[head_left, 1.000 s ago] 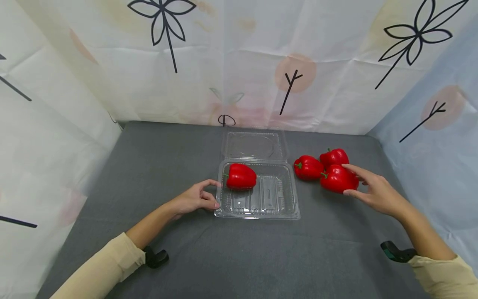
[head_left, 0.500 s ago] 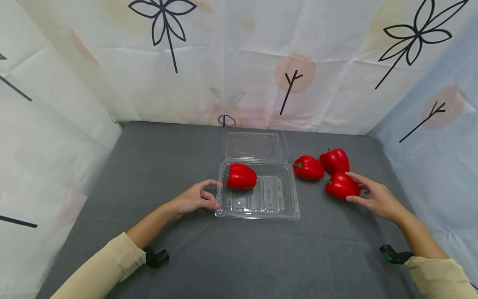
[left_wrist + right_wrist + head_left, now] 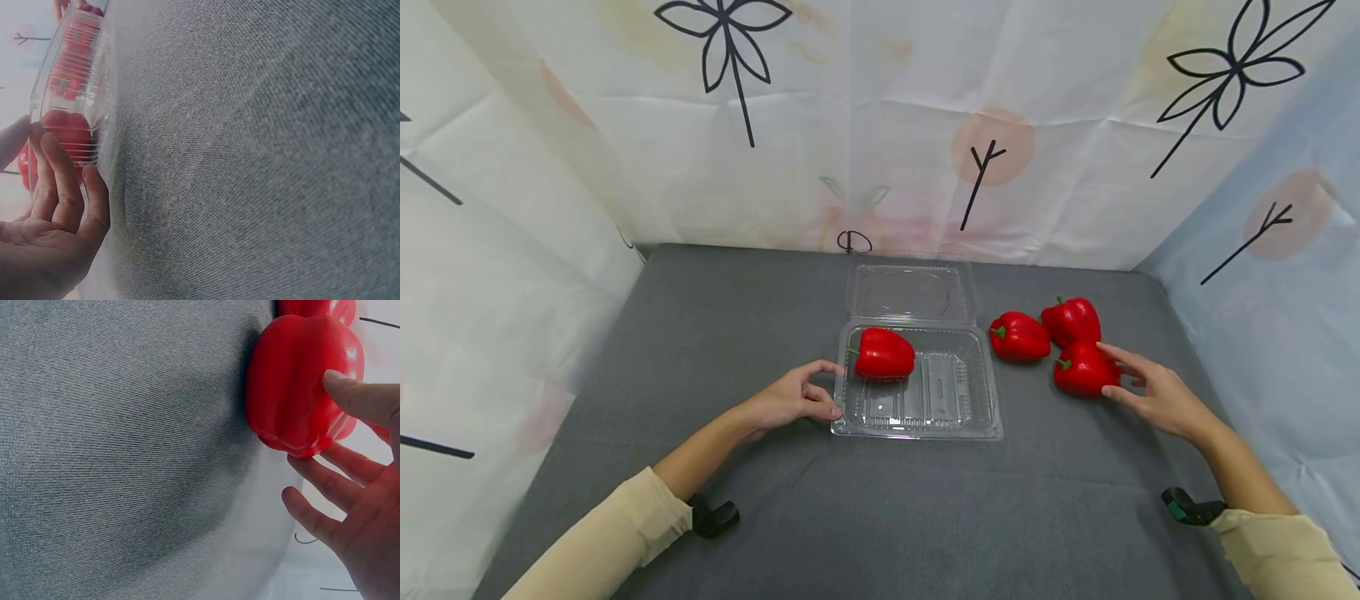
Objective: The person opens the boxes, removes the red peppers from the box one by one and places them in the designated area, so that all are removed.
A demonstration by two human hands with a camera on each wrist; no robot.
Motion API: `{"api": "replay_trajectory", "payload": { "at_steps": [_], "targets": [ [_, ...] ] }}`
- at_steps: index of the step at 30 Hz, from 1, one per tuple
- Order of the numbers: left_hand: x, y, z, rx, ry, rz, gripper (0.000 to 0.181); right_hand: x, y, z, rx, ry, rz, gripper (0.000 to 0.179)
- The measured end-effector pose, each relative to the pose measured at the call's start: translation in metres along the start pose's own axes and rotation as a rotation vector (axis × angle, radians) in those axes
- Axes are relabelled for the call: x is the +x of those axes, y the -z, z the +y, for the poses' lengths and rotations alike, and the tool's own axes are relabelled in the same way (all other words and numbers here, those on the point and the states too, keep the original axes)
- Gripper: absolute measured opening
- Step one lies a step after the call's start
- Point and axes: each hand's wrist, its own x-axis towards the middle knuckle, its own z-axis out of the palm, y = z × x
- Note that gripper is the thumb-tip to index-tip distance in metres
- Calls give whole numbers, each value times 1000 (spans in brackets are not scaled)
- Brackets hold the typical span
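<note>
A clear plastic clamshell container (image 3: 951,396) lies with its lid laid back, and one red bell pepper (image 3: 883,355) rests on its side in the left of the base. My left hand (image 3: 793,397) holds the container's left edge, thumb and fingertips at the rim (image 3: 36,103). Right of the container, my right hand (image 3: 1157,398) grips the nearest red bell pepper (image 3: 1082,370) from its blunt end. In the right wrist view the thumb presses on that pepper (image 3: 294,381), with fingertips under its far side. Its stem points left.
Two more red bell peppers lie beside the gripped one: one near the container (image 3: 1019,337), one behind (image 3: 1072,321). Grey cloth (image 3: 910,525) covers the table. Patterned fabric (image 3: 917,125) hangs at the back and both sides.
The right hand has brought its bell pepper slightly down and toward the person, away from the pepper by the container. My left hand and the container stay in place.
</note>
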Motion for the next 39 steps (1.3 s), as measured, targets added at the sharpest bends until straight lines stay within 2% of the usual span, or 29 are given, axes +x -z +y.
{"api": "replay_trajectory", "payload": {
  "at_steps": [11, 14, 19, 23, 28, 32, 34, 39],
  "targets": [
    [0, -1, 0, 0, -2, 1, 69, 3, 1, -5, 38, -40, 2, 66],
    [0, -1, -1, -5, -1, 0, 68, 8, 2, -10, 50, -52, 38, 68],
    [-1, 0, -2, -8, -7, -3, 68, 22, 2, -25, 44, -48, 141, 69],
    [-1, 0, -3, -7, -16, -9, 68, 35, 2, -46, 62, -3, 175, 71],
    [-1, 0, -2, -5, -16, -4, 67, 56, -7, -71, 73, 123, 144, 71],
    [-1, -1, -1, -4, -9, 4, 66, 73, -19, -89, 57, 218, 80, 70],
    [-1, -1, -1, -7, -8, 3, 67, 82, -25, -98, 57, 244, 33, 72],
    [-1, -1, -2, -13, -11, 1, 67, 100, -37, -120, 69, 246, -80, 76]
  ]
}}
